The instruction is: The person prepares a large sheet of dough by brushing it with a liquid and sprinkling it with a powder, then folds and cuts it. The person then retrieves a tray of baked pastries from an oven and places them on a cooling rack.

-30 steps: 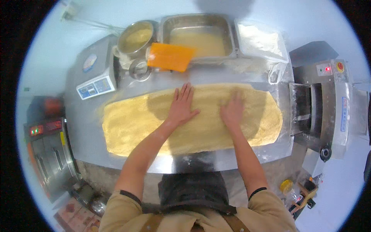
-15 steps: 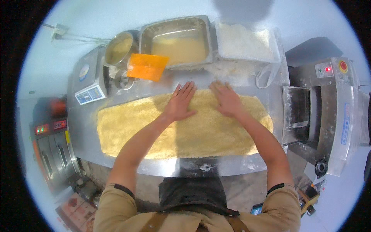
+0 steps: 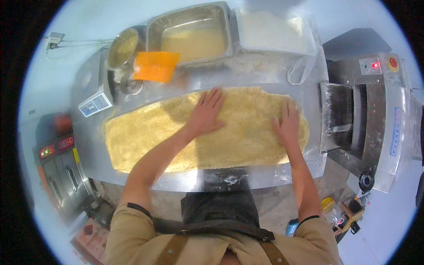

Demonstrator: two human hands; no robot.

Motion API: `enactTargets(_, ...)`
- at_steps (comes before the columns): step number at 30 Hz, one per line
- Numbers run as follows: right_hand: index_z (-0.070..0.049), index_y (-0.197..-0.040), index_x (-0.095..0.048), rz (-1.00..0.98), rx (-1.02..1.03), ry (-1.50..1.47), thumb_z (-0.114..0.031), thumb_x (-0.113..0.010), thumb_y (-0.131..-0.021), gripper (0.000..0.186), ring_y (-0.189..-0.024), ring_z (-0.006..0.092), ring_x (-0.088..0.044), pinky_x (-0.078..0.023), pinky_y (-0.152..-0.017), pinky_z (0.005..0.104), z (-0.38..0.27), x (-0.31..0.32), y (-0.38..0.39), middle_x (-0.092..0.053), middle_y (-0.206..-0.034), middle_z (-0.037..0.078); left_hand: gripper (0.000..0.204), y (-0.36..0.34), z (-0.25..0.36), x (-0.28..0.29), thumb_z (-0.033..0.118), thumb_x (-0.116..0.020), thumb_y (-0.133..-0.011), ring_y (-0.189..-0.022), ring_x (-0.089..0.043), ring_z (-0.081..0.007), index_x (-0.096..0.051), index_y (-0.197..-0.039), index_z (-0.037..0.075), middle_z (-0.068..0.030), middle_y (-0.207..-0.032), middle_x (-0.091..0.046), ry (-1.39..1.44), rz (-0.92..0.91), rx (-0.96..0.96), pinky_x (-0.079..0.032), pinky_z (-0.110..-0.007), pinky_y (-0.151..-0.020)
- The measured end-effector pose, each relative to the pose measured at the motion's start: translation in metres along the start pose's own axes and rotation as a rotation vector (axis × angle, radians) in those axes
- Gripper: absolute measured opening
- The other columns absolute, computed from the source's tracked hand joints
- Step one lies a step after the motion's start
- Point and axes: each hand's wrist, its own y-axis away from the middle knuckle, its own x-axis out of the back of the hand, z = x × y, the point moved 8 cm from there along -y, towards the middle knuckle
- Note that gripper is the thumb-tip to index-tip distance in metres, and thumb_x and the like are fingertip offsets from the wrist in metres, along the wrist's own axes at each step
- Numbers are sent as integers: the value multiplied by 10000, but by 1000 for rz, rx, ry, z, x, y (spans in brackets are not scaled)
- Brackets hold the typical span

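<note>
A long sheet of dough (image 3: 247, 137), coated with something yellow and grainy, lies flat across the metal table (image 3: 90, 141). My left hand (image 3: 207, 110) rests flat on its upper middle, fingers stretched toward the far edge. Near the right end of the sheet lies my right hand (image 3: 288, 121), palm down with the thumb spread away from the fingers. Neither hand grips anything. Beyond my left hand, an orange scraper-like sheet (image 3: 157, 66) sits by a small metal cup (image 3: 131, 84).
Along the back stand a metal bowl (image 3: 123, 47), a deep metal tray (image 3: 229, 31) with yellowish contents and a tub of white powder (image 3: 276, 33). A scale (image 3: 95, 104) is at left. A steel machine (image 3: 377, 110) with a red button adjoins the table's right side.
My right hand has slid right along the dough to its right end. My left hand stays near the middle. The whole view has shifted slightly, with the table appearing higher.
</note>
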Motion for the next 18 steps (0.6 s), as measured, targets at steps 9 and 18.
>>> enactTargets(9, 1, -1571, -541, -416, 407, -83, -444, -761, -924, 815, -1597, 416, -363, -239, -1332, 597, -160, -104, 118, -442, -1691, 247, 1150, 187, 34, -60, 625, -826, -798, -1677, -185, -425, -374, -1690, 56, -253, -1800, -205, 88, -176, 105, -144, -619, -1349)
enactTargets(18, -2, -1650, -439, -134, 240, 2, -474, -713, -982, 863, -1641, 434, -269, -180, -1336, 621, -257, -108, 98, -357, -1745, 224, 1191, 355, -121, 0, 449, -869, -827, -1684, -128, -438, -219, -1743, 52, -285, -1796, -168, 7, 246, 750, -140, -591, -1353)
